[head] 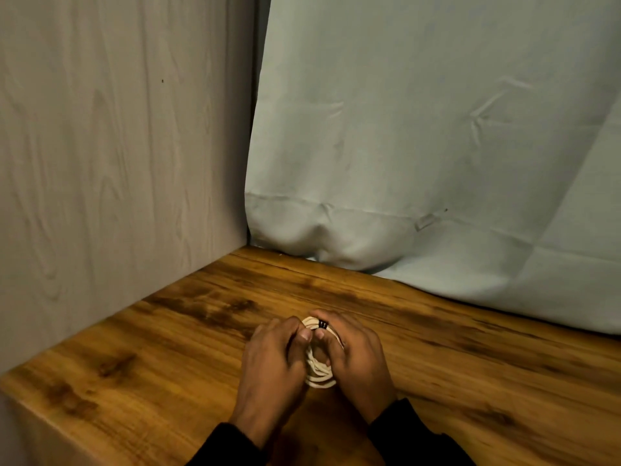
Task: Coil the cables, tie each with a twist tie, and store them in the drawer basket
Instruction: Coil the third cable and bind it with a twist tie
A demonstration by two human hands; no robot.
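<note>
I count one coiled white cable [319,371]; one black twist tie [323,324] on it; two hands; one wooden table [168,348]; one pale curtain [437,146].

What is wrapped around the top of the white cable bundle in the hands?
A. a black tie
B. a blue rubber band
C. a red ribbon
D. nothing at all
A, because a black tie bands the far end of the coiled white cable, which the left hand and right hand hold between them over the wooden table.
</note>
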